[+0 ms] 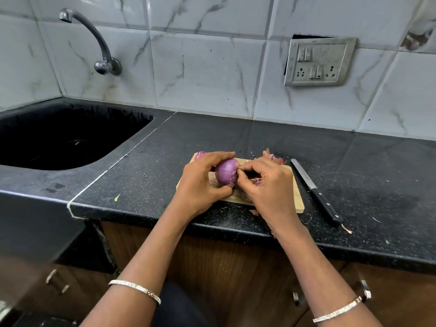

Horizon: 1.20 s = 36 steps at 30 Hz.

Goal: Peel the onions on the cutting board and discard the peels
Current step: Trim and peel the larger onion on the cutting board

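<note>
My left hand [200,182] grips a purple onion [226,172] just above the wooden cutting board [296,197]. Fingertips of my right hand [264,185] pinch the onion's skin on its right side. A second onion [200,155] peeks out at the board's far left corner, mostly hidden behind my left hand. Loose reddish peels [273,158] lie at the board's far right corner, and small scraps sit under my right palm.
A black-handled knife [315,191] lies on the dark speckled counter [377,175] just right of the board. A black sink [59,138] with a wall tap [99,46] is at the left. A switch plate [318,61] hangs on the tiled wall.
</note>
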Tool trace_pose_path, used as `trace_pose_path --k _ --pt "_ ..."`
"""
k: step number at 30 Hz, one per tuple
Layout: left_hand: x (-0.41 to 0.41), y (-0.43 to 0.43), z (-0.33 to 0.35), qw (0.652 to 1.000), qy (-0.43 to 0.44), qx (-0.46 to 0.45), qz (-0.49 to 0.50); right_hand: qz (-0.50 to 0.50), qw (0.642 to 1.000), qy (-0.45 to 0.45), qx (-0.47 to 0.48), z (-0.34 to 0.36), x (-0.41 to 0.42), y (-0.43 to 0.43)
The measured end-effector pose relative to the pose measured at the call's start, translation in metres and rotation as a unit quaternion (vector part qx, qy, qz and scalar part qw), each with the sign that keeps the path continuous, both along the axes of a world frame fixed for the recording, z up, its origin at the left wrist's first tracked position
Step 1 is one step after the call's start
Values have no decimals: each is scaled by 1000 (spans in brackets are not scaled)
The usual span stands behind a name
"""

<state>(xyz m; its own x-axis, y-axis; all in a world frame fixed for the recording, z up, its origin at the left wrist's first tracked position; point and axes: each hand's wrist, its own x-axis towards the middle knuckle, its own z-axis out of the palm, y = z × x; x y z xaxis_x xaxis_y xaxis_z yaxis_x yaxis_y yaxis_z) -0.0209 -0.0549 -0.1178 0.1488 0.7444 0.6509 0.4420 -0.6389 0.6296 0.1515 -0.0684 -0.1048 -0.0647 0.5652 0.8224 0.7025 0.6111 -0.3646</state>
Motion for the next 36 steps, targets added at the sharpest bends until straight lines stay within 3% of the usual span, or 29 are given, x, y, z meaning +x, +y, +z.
trace_pose_path --k 6,14,28,36 --pt "1 -2 -1 1000 -2 1 0 -89 989 -108 48 -4 -6 1" --pt "-1 -1 -2 999 -34 -42 5 -11 997 53 -63 2 0 0" --pt "0 -1 1 1000 -3 -1 6 24 998 29 -40 4 3 2" --pt "1 -2 1 1000 -9 7 10 -22 995 -100 -10 13 2 5"
